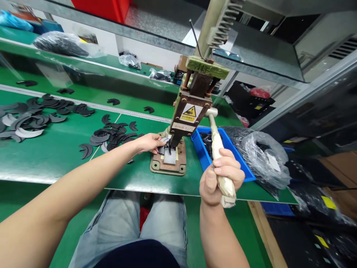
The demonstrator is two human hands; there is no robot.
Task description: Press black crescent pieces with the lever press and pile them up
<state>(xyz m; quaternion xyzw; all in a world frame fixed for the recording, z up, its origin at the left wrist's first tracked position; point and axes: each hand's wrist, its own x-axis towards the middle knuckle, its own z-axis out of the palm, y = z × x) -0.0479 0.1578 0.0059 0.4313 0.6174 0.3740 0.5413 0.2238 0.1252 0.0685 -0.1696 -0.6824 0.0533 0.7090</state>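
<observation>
A hand press (189,111) with a yellow warning label stands on the green table. My right hand (221,176) is wrapped round the press's lever (216,143), which is covered in pale wrapping. At the press's base, my left hand (151,143) pinches a dark curved piece (161,149) beside the ram, over the metal plate (169,156). Its fingertips are close to the ram, and part of the piece is hidden by them. Left of the press lies a pile of dark curved pieces (111,134).
A bigger heap of curved pieces (33,117) covers the table's left side. Right of the press are a blue bin (202,152) with black parts and a clear plastic bag (263,156). A metal shelf (156,33) hangs above. Several loose pieces lie behind the rail.
</observation>
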